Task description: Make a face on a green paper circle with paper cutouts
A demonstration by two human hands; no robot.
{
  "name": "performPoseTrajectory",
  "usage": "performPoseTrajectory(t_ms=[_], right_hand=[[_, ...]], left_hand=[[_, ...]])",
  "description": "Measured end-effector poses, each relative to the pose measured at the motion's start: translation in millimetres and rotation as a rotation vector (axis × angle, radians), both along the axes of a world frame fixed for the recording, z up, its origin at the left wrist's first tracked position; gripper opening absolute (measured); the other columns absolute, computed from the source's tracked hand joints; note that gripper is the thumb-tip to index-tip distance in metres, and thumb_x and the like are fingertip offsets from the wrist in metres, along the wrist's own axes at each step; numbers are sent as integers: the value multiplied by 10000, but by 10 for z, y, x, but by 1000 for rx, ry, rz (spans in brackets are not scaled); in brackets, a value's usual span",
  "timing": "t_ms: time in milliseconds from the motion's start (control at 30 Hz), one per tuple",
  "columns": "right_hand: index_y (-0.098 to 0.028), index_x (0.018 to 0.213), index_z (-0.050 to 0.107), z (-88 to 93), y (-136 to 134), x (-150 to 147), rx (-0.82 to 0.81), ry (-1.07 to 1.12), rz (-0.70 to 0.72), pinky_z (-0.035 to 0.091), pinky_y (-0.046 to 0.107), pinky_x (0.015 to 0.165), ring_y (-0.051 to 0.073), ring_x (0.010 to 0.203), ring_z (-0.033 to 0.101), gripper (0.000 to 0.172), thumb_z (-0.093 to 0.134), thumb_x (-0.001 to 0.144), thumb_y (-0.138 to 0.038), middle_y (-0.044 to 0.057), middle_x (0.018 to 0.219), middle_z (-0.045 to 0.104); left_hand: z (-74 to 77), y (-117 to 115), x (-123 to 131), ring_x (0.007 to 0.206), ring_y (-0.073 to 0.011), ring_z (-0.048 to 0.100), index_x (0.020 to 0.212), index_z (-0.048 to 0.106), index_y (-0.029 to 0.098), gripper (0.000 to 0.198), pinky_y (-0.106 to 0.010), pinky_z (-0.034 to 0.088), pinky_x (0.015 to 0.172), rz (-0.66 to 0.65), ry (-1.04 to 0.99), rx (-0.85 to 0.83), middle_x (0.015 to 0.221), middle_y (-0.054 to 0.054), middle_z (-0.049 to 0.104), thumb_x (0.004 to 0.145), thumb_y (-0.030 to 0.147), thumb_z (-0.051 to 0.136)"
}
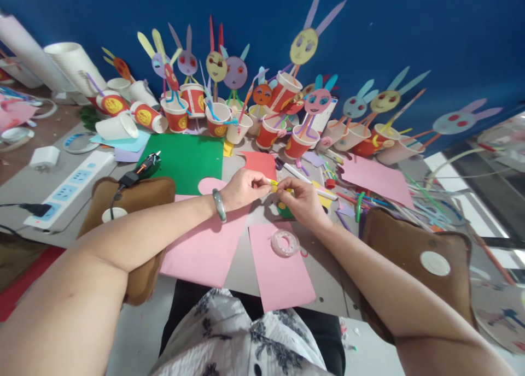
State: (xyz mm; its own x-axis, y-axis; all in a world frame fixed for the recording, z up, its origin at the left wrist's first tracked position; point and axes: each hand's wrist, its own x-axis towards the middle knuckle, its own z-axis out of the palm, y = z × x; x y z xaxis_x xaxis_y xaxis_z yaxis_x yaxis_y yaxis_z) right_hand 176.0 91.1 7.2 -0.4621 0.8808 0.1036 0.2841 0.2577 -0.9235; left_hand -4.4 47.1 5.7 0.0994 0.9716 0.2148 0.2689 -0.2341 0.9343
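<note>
Two bare hands meet above the middle of a smooth grey table (241, 262), each with its fingers curled in. Left hand (246, 189) and right hand (304, 202) pinch a small, narrow yellow piece (273, 183) between thumb and fingertips, one at each end; its material is too small to make out. Round the left wrist sits a glossy grey-green bangle (219, 205), rigid and circular.

Just under the right hand lies a green scrap (284, 212) with yellow on it. Nearer the body, a clear, ring-shaped tape roll (274, 246) rests flat on a matt pink sheet (283, 283) with straight edges. A larger pink sheet (200, 247) spreads beneath the left forearm, beside a flat green sheet (184, 160). Beyond the fingers are a red sheet (260, 163) and a slim white rod (301, 175), straight and smooth.

Soft brown pouches, plump with rounded corners, flank the work; the one on the right (414, 239) bears a round white disc (435, 263). A hard white power strip (71, 190) slants across the left of the table.

Along the blue wall (262, 10) stand tapered cups (175, 119), many red with yellow ovals. From them rise round, flat rabbit faces (304, 46) with long pointed ears, set on thin, bent coloured stems (308, 125).
</note>
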Motion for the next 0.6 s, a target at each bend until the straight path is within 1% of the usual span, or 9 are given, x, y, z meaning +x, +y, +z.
performPoseTrajectory(t_ms=[133,267,400,500,600], right_hand=[[-183,726,620,36,-4,9,-35,13,12,440,236,497,107,532,522,98,635,704,-278,2,671,610],[-186,693,612,23,-1,6,3,14,11,434,233,503,108,541,513,130,663,714,-304,-3,637,596],[-188,674,600,1,4,4,10,1,15,431,229,510,104,543,508,89,621,707,-268,-5,632,591],[-188,670,596,12,7,12,-9,-9,16,427,227,501,104,539,511,55,603,687,-240,-6,632,588],[-187,693,604,26,12,21,-37,1,19,431,234,487,108,528,516,77,618,697,-263,1,653,601]], left_hand=[[10,-5,-6,534,-66,439,655,623,121,200,-202,339,514,7,14,-7,572,10,578,804,254,626],[9,-6,-2,529,-64,436,640,611,125,199,-201,338,514,1,13,0,562,17,568,804,238,617],[-7,-1,2,516,-61,422,626,593,130,196,-202,321,507,1,25,5,539,31,534,801,218,607],[-11,-1,0,525,-64,424,632,595,129,190,-202,321,508,7,35,5,546,28,536,801,217,605],[-6,-5,-4,534,-66,426,632,593,126,201,-202,328,513,8,34,15,550,22,540,807,224,595]])
